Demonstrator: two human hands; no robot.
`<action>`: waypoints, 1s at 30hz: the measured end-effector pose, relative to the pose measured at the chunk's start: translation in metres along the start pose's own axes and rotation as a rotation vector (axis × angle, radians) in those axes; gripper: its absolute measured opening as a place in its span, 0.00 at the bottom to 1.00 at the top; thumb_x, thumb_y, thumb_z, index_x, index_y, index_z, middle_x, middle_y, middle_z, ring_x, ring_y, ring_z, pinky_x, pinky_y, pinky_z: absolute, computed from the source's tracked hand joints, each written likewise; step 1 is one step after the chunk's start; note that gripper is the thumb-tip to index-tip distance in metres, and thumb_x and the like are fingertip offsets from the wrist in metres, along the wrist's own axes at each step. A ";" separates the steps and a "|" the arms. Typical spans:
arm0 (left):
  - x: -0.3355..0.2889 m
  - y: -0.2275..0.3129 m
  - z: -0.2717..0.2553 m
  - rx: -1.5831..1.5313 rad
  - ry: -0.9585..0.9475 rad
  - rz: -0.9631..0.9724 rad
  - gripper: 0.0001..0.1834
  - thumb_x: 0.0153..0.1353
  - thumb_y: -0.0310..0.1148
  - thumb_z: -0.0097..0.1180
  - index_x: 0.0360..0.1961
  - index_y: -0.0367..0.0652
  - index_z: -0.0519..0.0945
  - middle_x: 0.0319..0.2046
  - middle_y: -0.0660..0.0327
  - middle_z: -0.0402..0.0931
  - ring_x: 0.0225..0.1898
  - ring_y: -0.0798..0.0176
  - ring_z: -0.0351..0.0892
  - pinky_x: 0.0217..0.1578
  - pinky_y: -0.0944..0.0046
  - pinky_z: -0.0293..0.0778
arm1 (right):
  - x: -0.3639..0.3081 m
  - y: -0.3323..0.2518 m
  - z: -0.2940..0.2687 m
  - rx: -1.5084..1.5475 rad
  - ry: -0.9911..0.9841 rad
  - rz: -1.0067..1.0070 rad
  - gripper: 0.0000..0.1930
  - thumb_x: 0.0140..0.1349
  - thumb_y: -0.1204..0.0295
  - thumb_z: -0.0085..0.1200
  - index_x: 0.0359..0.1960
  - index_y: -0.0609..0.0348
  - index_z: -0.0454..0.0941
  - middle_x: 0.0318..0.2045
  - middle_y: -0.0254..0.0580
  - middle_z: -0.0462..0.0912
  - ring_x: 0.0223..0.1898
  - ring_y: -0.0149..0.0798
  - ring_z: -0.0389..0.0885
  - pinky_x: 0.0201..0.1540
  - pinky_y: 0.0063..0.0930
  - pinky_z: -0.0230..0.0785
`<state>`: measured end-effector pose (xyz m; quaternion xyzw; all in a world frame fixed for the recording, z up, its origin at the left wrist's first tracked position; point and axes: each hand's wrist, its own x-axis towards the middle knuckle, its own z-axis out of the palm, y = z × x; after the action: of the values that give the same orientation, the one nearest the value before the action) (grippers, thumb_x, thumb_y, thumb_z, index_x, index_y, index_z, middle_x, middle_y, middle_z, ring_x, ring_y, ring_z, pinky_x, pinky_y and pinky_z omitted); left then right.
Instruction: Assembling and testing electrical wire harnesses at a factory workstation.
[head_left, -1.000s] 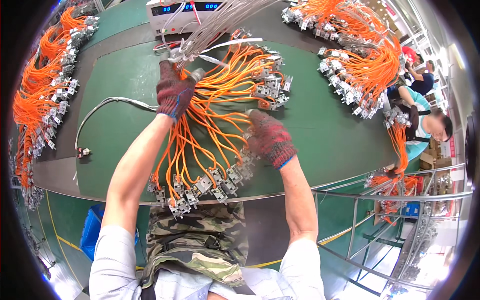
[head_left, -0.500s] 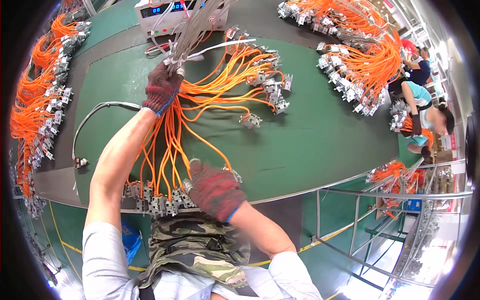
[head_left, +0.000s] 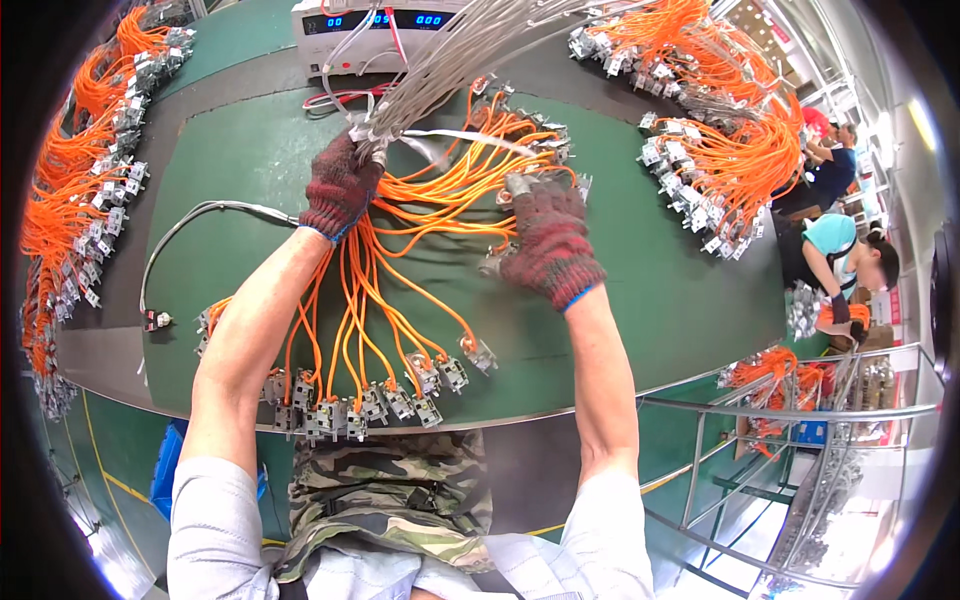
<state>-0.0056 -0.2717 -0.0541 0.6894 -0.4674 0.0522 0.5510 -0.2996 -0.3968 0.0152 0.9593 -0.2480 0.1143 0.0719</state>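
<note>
My left hand [head_left: 342,185], in a dark red and grey knit glove, is closed around a bundle of orange cables [head_left: 420,188]. Grey-white wires [head_left: 430,70] rise from the top of that fist, and a white strip sticks out beside it. The orange cables fan out over the green mat, and each ends in a metal-grey connector [head_left: 478,354]. My right hand [head_left: 552,240], gloved alike, lies over the right-hand group of connectors, thumb and fingers apart. It hides several connectors, and its fingertips are partly unseen. Other connectors [head_left: 325,418] lie along the near table edge.
A power supply [head_left: 375,38] with blue digits stands at the back. Orange cable bundles are heaped at the left [head_left: 85,200] and right [head_left: 735,150] of the table. A grey cable [head_left: 190,212] curves on the mat. Metal rails [head_left: 780,408] and a person [head_left: 840,255] are at the right.
My right hand has gone from the near connectors up and right to the right-hand group. The near connectors now lie more spread out. My left hand keeps its hold, slightly shifted right in view.
</note>
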 end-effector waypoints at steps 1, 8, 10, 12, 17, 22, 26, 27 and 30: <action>-0.002 -0.001 -0.001 0.000 -0.001 -0.008 0.17 0.68 0.27 0.63 0.57 0.39 0.84 0.43 0.54 0.89 0.43 0.63 0.89 0.45 0.61 0.82 | 0.010 -0.002 -0.003 0.007 -0.003 -0.003 0.55 0.45 0.42 0.76 0.74 0.49 0.66 0.69 0.51 0.74 0.69 0.51 0.76 0.70 0.60 0.63; 0.002 0.004 -0.005 0.012 0.009 -0.039 0.18 0.68 0.29 0.64 0.58 0.40 0.83 0.44 0.53 0.89 0.44 0.59 0.90 0.46 0.59 0.82 | 0.037 -0.010 -0.032 0.079 -0.289 0.063 0.43 0.45 0.50 0.77 0.64 0.53 0.77 0.58 0.54 0.83 0.57 0.56 0.85 0.62 0.49 0.76; 0.001 0.003 -0.004 -0.005 0.017 0.001 0.18 0.67 0.29 0.63 0.58 0.40 0.84 0.45 0.52 0.89 0.44 0.56 0.90 0.46 0.58 0.82 | 0.036 -0.017 -0.040 -0.030 -0.570 0.066 0.40 0.46 0.49 0.76 0.61 0.52 0.79 0.58 0.52 0.83 0.58 0.54 0.84 0.63 0.52 0.74; 0.000 0.007 -0.004 0.003 -0.002 -0.041 0.19 0.67 0.29 0.63 0.58 0.41 0.84 0.45 0.51 0.89 0.45 0.54 0.90 0.46 0.56 0.83 | 0.024 -0.008 -0.024 -0.067 -0.392 -0.011 0.38 0.47 0.48 0.75 0.59 0.51 0.80 0.59 0.52 0.83 0.59 0.53 0.84 0.64 0.52 0.72; 0.003 0.000 -0.003 0.042 0.028 0.029 0.19 0.65 0.31 0.64 0.58 0.44 0.84 0.45 0.48 0.88 0.46 0.48 0.91 0.46 0.53 0.84 | 0.030 -0.004 -0.012 0.060 -0.351 -0.012 0.32 0.51 0.53 0.71 0.58 0.50 0.82 0.58 0.51 0.84 0.60 0.53 0.83 0.64 0.51 0.72; 0.000 -0.002 -0.004 -0.042 -0.026 -0.073 0.18 0.65 0.29 0.64 0.57 0.44 0.84 0.47 0.49 0.88 0.48 0.46 0.90 0.47 0.54 0.84 | 0.038 -0.011 -0.024 -0.064 -0.577 0.023 0.22 0.55 0.57 0.65 0.49 0.53 0.89 0.45 0.54 0.90 0.47 0.56 0.90 0.52 0.48 0.81; 0.000 -0.001 -0.002 0.041 0.006 -0.026 0.18 0.66 0.29 0.65 0.57 0.44 0.84 0.47 0.49 0.88 0.47 0.47 0.91 0.45 0.54 0.84 | -0.015 -0.052 -0.065 0.098 -0.783 -0.051 0.14 0.58 0.62 0.59 0.37 0.55 0.91 0.35 0.54 0.91 0.39 0.57 0.92 0.45 0.47 0.84; 0.000 -0.003 -0.003 0.044 0.012 -0.002 0.18 0.66 0.29 0.65 0.57 0.43 0.84 0.45 0.50 0.89 0.45 0.51 0.90 0.44 0.55 0.83 | -0.028 -0.066 -0.068 0.167 -0.783 -0.061 0.13 0.57 0.64 0.58 0.38 0.54 0.91 0.34 0.56 0.90 0.39 0.56 0.92 0.45 0.47 0.83; 0.002 -0.004 0.000 0.063 0.001 0.032 0.18 0.66 0.29 0.65 0.56 0.41 0.84 0.42 0.51 0.89 0.42 0.56 0.91 0.43 0.57 0.82 | -0.042 -0.083 -0.061 0.094 -0.783 0.025 0.15 0.57 0.67 0.57 0.44 0.53 0.89 0.35 0.55 0.90 0.39 0.60 0.91 0.45 0.47 0.82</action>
<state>-0.0014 -0.2731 -0.0558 0.6987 -0.4763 0.0760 0.5284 -0.3060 -0.2939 0.0563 0.9295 -0.2628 -0.2481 -0.0733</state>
